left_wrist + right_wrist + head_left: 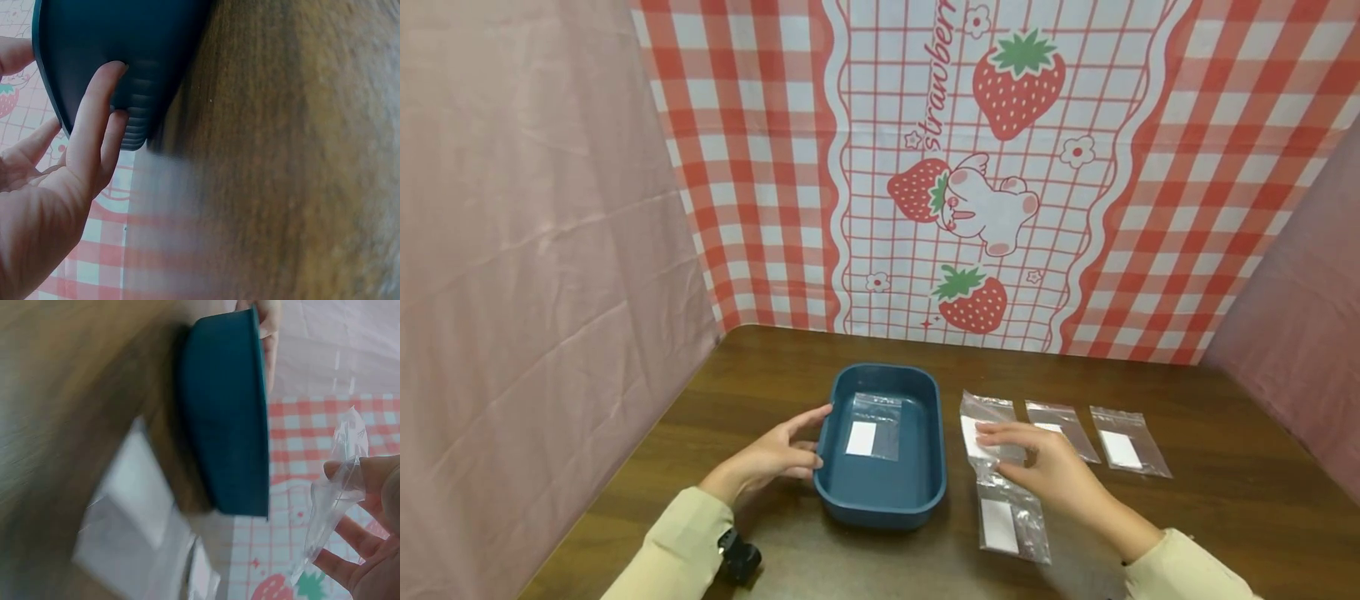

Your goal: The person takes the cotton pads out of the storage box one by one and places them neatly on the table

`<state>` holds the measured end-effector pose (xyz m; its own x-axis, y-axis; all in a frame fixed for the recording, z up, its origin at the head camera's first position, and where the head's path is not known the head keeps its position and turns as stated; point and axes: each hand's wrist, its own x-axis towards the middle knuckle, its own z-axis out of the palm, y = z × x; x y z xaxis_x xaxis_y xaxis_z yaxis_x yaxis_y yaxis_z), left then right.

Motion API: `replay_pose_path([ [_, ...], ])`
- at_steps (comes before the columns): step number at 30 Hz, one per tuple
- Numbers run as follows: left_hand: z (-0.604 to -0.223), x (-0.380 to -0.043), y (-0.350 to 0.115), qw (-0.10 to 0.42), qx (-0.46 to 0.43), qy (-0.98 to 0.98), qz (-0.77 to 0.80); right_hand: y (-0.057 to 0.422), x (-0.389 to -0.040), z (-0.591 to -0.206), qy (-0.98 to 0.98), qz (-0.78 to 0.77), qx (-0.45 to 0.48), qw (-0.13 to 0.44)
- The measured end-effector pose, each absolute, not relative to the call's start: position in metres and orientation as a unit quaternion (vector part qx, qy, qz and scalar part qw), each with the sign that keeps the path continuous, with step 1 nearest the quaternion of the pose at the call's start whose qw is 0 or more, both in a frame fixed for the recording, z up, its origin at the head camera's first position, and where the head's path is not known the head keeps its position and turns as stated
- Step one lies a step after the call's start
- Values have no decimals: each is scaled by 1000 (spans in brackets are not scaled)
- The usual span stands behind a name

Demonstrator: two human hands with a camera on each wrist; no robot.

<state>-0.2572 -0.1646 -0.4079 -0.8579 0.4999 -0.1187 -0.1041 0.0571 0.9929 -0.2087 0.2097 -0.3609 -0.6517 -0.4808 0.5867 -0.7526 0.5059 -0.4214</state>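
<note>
A blue plastic bin (880, 492) stands on the table with a clear zip bag (887, 437) lying inside, a white card in the bag. My left hand (769, 458) rests its fingers against the bin's left side, fingertips at the rim and wall; in the left wrist view the fingers (94, 125) are extended along the outer wall. Right of the bin, my right hand (1052, 471) pinches another clear zip bag (973, 437) with a white card. In the right wrist view this bag (322, 509) is lifted above the table between thumb and fingers.
Below the held bag lies a zip bag (1000, 527) with a white card. Two more bags, one partly behind my right hand (1078, 442) and one farther right (1123, 450), lie on the brown table (760, 367). A strawberry-print cloth (880, 317) hangs behind; pink cloth (550, 250) borders the sides.
</note>
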Motion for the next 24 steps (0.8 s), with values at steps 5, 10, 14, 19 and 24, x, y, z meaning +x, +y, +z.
replay_pose_path([
  [5,-408,-257,-166,226,146,688,674,233,-199,-375,-858,331,338,200],
  [10,-408,-257,-166,227,148,686,675,257,-189,-389,-870,305,322,215],
  [14,-408,-257,-165,227,145,687,675,277,-184,-399,-869,298,326,224],
  [19,-408,-257,-165,227,144,687,675,301,-181,-411,-860,308,349,209],
  [24,-409,-258,-166,226,147,686,676,317,-183,-421,-849,322,378,182],
])
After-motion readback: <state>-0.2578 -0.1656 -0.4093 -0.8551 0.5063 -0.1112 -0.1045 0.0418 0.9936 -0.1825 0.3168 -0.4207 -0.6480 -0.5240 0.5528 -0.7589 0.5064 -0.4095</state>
